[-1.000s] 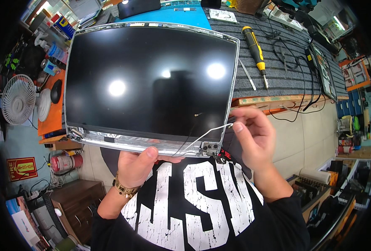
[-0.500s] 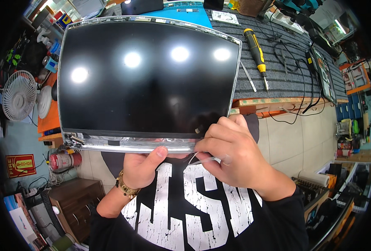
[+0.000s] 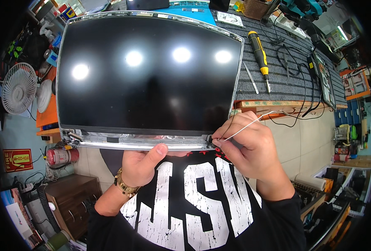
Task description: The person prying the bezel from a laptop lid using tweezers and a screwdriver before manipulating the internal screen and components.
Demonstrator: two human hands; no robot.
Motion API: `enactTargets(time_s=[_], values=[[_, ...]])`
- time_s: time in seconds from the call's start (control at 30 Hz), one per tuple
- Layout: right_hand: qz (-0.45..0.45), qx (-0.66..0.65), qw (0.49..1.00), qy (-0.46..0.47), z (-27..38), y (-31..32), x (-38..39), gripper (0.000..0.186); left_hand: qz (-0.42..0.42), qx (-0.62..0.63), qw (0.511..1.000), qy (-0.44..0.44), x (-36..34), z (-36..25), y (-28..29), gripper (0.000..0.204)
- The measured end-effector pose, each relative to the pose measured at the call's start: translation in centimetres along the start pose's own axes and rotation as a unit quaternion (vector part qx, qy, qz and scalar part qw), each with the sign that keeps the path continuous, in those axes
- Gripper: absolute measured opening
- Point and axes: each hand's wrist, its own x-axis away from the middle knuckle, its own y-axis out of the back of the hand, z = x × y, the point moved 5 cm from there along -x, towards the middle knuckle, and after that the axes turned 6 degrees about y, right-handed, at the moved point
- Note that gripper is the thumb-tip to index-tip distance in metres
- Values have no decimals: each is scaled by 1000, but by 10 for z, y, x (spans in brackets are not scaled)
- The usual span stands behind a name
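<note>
A laptop screen panel, dark and glossy in a silver back cover, fills the upper middle, reflecting several round lights. My left hand is closed on the cover's bottom edge, thumb in front and fingers mostly hidden behind. At the lower right corner my right hand pinches thin antenna wires beside the black hinge. One white wire arches out to the right over that hand. A dark wire runs up along the panel's right side. The exact pinch point is partly covered by the fingers.
On the grey striped bench mat lie a yellow-black screwdriver and metal tweezers. Black cables and an opened laptop part are at the right. A white fan stands left, above a fire extinguisher.
My right hand has shifted right, to the hinge corner. The white wire, looped below the edge before, now stretches out to the right. The left hand keeps its hold.
</note>
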Motion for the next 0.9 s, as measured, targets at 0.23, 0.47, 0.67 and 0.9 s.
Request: enactTargets(time_s=[0.23,0.47,0.67,0.9], values=[[-32,-6,999,24,0,-3,-2,13,20,-14,1000,-4,2,6,4,39],[-65,-33,997,-16,0,-8,-2,11,14,-4,1000,-7,1,5,-2,39],[-79,-17,997,-3,1,-11,-4,10,-21,-15,1000,-1,1,2,-5,48],[-98,17,995,-5,1,-9,-4,9,-25,4,999,-21,-2,0,-3,41]])
